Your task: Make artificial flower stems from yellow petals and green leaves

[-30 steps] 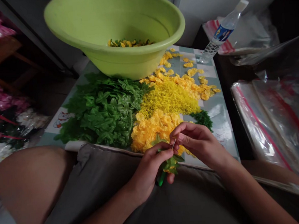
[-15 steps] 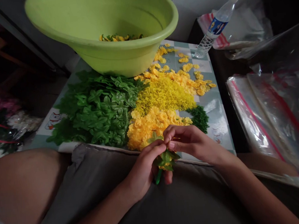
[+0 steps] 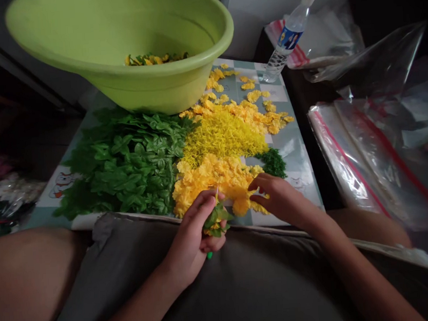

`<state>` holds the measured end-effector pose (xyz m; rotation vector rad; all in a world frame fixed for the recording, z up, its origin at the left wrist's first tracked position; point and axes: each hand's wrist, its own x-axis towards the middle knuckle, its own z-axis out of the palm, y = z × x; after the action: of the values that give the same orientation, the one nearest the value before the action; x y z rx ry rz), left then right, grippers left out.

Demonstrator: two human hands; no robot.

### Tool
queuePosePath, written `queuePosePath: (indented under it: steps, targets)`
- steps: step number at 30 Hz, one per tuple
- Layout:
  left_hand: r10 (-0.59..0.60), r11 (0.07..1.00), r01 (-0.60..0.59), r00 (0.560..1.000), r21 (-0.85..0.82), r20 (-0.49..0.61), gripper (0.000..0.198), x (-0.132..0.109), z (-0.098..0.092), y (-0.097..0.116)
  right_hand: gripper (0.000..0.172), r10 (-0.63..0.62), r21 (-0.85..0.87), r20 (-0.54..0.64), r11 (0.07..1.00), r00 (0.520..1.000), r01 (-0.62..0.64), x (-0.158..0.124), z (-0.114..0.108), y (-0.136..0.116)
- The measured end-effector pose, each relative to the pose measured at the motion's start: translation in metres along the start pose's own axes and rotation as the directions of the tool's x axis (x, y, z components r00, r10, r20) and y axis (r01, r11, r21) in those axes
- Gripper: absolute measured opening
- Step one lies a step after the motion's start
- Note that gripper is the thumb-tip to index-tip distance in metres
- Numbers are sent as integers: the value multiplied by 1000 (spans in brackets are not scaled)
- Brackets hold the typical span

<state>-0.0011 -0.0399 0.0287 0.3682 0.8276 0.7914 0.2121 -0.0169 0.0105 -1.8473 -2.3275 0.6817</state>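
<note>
Here, your left hand [image 3: 190, 240] grips a leafy flower stem [image 3: 215, 218] at the table's [image 3: 292, 144] near edge, while your right hand [image 3: 279, 200] pinches the yellow petals [image 3: 215, 175] beside it. The stem looks light, soft and floppy, so it is best held low on its stalk.

The single head-worn camera is looking forward and steeply down, sitting close above the person's lap [image 3: 252, 285] and facing across the table [image 3: 291, 143] from its near edge.
</note>
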Motion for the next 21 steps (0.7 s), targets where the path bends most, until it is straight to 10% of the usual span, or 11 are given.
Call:
queuePosePath:
  steps: [10, 21]
  targets:
    - [13, 1000, -14, 1000, -13, -17, 14, 2, -1, 3, 14, -100, -198, 121, 972, 988, 122, -3, 25, -32]
    - [14, 1000, -14, 1000, -25, 5, 15, 2, -4, 0, 17, -12, 136, -15, 991, 1000, 14, 9, 20, -16]
